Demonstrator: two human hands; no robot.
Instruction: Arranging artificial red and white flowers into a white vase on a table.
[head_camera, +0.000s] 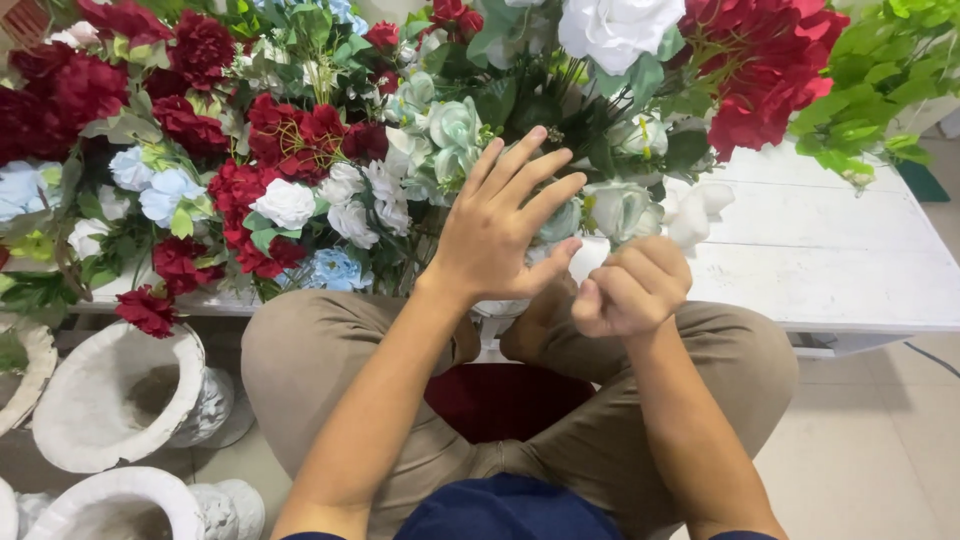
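**Pale green roses worked by two bare hands over a low white table**

Pale green roses (455, 125) in the arrangement were what the hands were seen closest to. Nearest the camera, a dark blue shirt hem and crossed legs in tan trousers (320, 360) were seen, with a dark red cushion (500, 400) between the knees. Above the lap, the right hand (632, 288) was held closed in a loose fist, thumb against the curled fingers; whether anything was pinched inside could not be told. Just beside it, the left hand (500, 225) was raised with fingers spread and open, its palm turned toward the flowers and its fingertips laid against the pale green blooms and leaves. Part of a white vase (497, 308) was glimpsed below the left wrist, mostly hidden.

To the left, on the floor, two empty white urns (120, 395) were stood near the knee. Behind the hands, the white table (830, 265) was seen, its planked top stretching to the right. Across it, a dense mass of artificial flowers was spread: dark red blooms (290, 135) at the left, white roses (285, 203) and light blue flowers (335, 268) among them. Farthest back, a large white rose (615, 30), a red hydrangea cluster (765, 70) and bright green foliage (880, 70) were seen.
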